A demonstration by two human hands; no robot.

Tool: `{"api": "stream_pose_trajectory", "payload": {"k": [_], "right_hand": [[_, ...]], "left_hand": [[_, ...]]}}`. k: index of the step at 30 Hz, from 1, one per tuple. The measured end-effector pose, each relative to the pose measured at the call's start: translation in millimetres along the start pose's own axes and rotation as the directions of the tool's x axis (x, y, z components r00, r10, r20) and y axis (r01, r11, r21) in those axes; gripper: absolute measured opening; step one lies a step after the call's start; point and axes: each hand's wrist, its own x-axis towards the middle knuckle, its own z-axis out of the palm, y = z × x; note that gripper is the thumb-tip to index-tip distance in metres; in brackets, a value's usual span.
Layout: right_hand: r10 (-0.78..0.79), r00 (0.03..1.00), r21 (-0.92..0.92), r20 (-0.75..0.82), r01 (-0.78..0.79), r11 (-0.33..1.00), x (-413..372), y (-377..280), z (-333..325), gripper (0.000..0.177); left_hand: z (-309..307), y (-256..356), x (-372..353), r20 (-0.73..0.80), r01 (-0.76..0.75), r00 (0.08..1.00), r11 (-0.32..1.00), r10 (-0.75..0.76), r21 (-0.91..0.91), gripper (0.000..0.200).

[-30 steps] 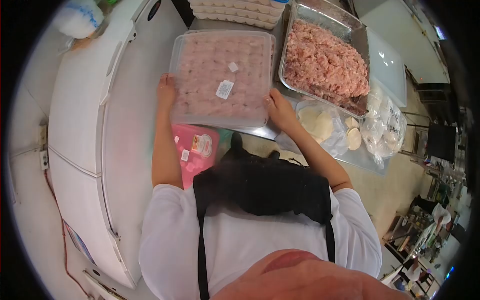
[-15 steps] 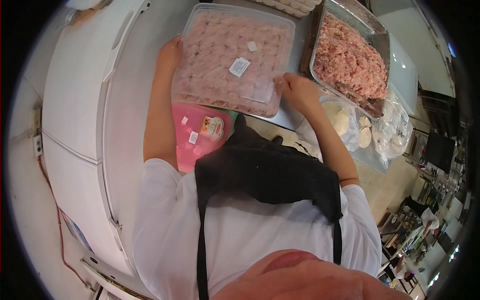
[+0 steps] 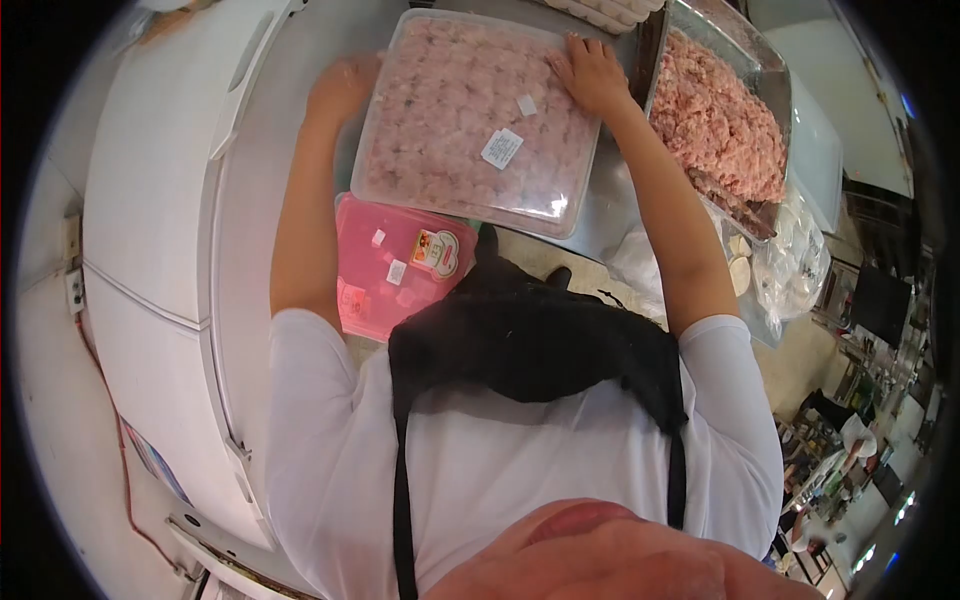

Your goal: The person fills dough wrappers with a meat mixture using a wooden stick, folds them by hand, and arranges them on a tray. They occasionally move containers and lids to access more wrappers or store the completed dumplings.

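Observation:
A clear, lidded plastic container filled with rows of pale pink portions lies in front of me, with white labels on its lid. My right hand rests on the lid's far right corner, its fingers spread. Beside the container's left edge is my left hand, blurred by motion, so its fingers cannot be made out. A pink lidded container with stickers sits nearer to me, partly below the clear one.
To the right stands a metal tray heaped with ground meat. Egg cartons are at the far edge. Plastic bags lie at the right, and a white refrigerator stands on the left.
My right hand has moved from the near right edge of the clear container to its far right corner, and its fingers have spread. The lid now lies flush. My left hand has shifted slightly.

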Motion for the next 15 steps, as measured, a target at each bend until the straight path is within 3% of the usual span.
{"api": "stream_pose_trajectory", "payload": {"k": [3, 4, 5, 6, 9, 11, 13, 14, 15], "right_hand": [[0.063, 0.993, -0.028, 0.1, -0.06, 0.998, 4.0, -6.8, -12.6, 0.059], [0.056, 0.994, -0.051, 0.097, -0.052, 0.997, 3.3, -4.9, -10.1, 0.06], [0.049, 0.994, -0.074, 0.095, -0.042, 0.996, 3.9, -3.3, -9.0, 0.061], [0.054, 0.992, -0.064, 0.114, -0.047, 0.997, 5.2, -2.2, -9.9, 0.061], [0.067, 0.985, -0.026, 0.161, -0.064, 0.998, 9.3, -0.8, -12.8, 0.059], [0.082, 0.981, 0.003, 0.178, -0.084, 0.996, 9.9, -2.2, -15.1, 0.057], [0.117, 0.986, -0.038, 0.122, -0.113, 0.993, 9.3, -14.2, -19.3, 0.054], [0.131, 0.987, -0.056, 0.098, -0.126, 0.991, 8.0, -18.4, -21.0, 0.052], [0.098, 0.995, -0.076, 0.021, -0.096, 0.992, 9.9, -16.1, -17.7, 0.051]], "left_hand": [[27.7, -7.4, 72.0, -0.157, 0.069, 0.974, 0.878, -0.162, -0.473, 0.038], [42.3, -15.1, 102.1, -0.263, -0.071, 0.965, 0.973, 0.011, -0.218, 0.036], [62.2, -28.6, 131.7, -0.319, -0.19, 0.926, 0.98, 0.2, 0.062, 0.034], [78.0, -36.5, 152.6, -0.319, -0.277, 0.864, 0.898, 0.388, 0.343, 0.033], [100.5, -38.4, 186.2, -0.109, -0.279, 0.92, 0.826, 0.375, 0.489, 0.023], [106.2, -52.4, 196.3, -0.039, -0.397, 0.852, 0.694, 0.521, 0.6, 0.023], [100.4, -40.9, 191.0, -0.167, -0.31, 0.886, 0.82, 0.433, 0.481, 0.024], [100.7, -27.3, 181.0, -0.289, -0.155, 0.929, 0.951, 0.232, 0.266, 0.025], [93.4, -10.2, 163.1, -0.356, 0.006, 0.935, 1.0, 0.003, 0.025, 0.026]]}}
